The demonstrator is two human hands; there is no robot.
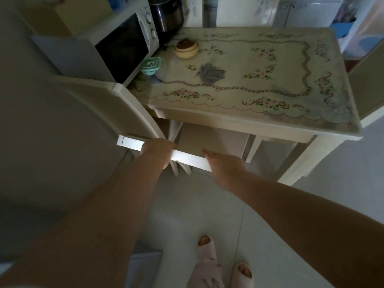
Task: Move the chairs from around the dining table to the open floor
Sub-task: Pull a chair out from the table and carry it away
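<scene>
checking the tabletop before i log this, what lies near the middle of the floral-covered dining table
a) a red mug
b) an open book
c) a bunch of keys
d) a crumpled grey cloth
d, a crumpled grey cloth lies bunched near the middle of the floral-covered dining table.
</scene>
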